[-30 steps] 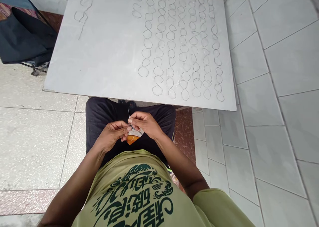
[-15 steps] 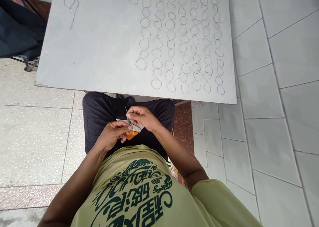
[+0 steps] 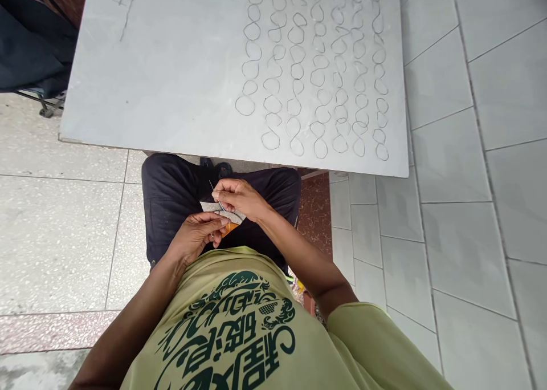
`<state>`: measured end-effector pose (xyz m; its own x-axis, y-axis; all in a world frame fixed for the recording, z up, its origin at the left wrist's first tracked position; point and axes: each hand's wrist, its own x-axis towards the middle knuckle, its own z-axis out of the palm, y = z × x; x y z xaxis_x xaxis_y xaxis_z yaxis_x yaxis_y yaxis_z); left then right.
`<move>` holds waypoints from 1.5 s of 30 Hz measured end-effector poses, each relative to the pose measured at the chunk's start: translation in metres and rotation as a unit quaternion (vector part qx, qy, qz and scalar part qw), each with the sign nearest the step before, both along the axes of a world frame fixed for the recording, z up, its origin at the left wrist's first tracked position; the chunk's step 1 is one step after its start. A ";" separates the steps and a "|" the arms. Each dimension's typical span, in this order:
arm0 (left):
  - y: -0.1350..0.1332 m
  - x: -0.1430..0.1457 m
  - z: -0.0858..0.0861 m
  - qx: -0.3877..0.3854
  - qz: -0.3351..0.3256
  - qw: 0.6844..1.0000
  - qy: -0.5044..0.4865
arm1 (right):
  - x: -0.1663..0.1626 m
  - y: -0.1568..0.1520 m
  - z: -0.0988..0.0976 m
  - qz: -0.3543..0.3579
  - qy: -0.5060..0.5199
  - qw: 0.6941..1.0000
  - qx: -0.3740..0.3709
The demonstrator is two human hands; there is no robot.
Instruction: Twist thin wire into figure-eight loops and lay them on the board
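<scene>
Wire: a thin strand (image 3: 221, 205) runs between the two hands above the lap, one tip poking out beyond the right fingers.
Handling: probably very light and springy, easily kinked; best pinched close to any bend.
Right hand (image 3: 241, 199): fingers closed, gripping the wire below that tip.
Left hand (image 3: 197, 230): thumb and fingers pinched on the wire, nearer the shirt (image 3: 239, 264).
Lap: dark trousers (image 3: 168, 207) beneath the hands.
Surface (image 3: 171, 93): beyond the knees, bearing columns of looped strands (image 3: 294, 116), mostly toward its right side.
</scene>
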<state>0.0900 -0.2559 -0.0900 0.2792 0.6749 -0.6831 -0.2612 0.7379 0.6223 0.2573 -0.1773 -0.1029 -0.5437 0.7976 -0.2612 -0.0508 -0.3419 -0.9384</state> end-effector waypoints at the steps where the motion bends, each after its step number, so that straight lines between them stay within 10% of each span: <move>1: -0.001 0.000 -0.001 -0.005 0.008 1.000 -0.006 | -0.001 0.000 -0.001 -0.005 0.002 1.000 -0.007; 29: -0.006 0.003 -0.001 -0.003 0.097 0.992 -0.082 | -0.009 -0.001 -0.008 -0.037 0.099 0.986 -0.127; 45: -0.006 0.001 0.011 -0.074 0.211 0.945 -0.240 | -0.020 -0.016 -0.008 -0.083 0.131 0.988 0.016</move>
<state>0.0913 -0.2618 -0.0790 0.3087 0.7020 -0.6418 -0.7768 0.5755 0.2559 0.2377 -0.1937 -0.1110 -0.4502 0.8872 -0.1009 -0.3471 -0.2780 -0.8957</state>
